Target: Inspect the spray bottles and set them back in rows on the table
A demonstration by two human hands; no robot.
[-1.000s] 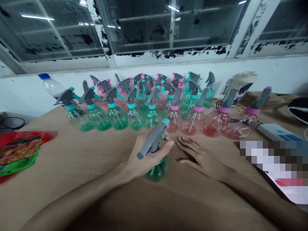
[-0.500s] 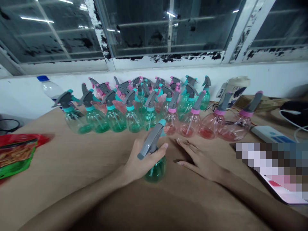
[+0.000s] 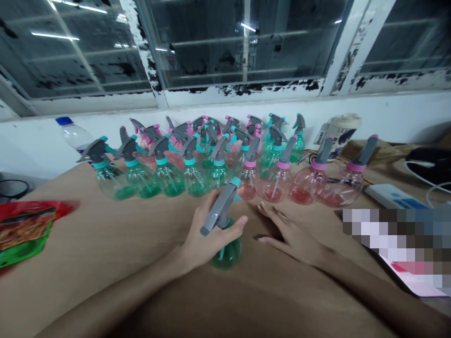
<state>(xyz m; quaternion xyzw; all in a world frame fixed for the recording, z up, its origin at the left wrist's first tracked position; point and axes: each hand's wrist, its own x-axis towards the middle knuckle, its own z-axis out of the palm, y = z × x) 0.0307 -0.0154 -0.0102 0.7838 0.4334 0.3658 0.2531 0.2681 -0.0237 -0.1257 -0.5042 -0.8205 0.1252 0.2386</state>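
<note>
My left hand [image 3: 204, 237] is wrapped round the neck of a green spray bottle [image 3: 225, 251] with a grey trigger head [image 3: 220, 209] and a teal nozzle tip. The bottle stands upright on the brown table [image 3: 105, 244] in front of me. My right hand [image 3: 287, 232] lies flat on the table just to the right of that bottle, fingers stretched out, holding nothing. Behind both hands stand several rows of green spray bottles [image 3: 165, 176] and pink spray bottles [image 3: 310, 185].
A red and green snack bag [image 3: 24, 227] lies at the left edge. A clear water bottle [image 3: 72, 134] with a blue cap stands at the back left. At the right are a white cup [image 3: 340, 129], a white device [image 3: 391, 195], cables and a blurred patch.
The view has shifted slightly. My hands and the held bottle stay in nearly the same place.
</note>
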